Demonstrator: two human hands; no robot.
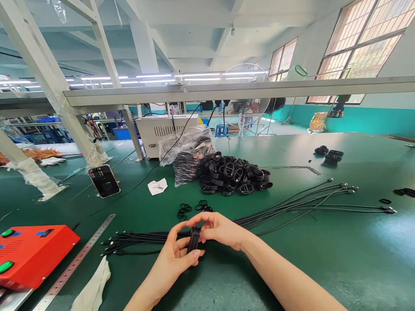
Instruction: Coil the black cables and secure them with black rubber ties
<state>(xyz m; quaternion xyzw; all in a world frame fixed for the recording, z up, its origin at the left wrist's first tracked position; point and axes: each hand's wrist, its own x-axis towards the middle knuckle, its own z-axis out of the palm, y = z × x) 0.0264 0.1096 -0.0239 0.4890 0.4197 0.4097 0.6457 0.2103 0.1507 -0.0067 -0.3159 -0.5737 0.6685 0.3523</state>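
Green workbench (324, 268), cable bundle (193, 239) between hands (171, 263) (220, 229)

"You've got what on your left?"
"A red metal case (35, 255) with green buttons, a steel ruler (74, 263) just beside it."
"And ahead of you?"
"A pedestal fan (244, 93) whirring into view, behind a white machine (165, 134)!"

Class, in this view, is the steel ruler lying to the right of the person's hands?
No, the steel ruler lies left of both the left hand and the right hand, beside the red box.
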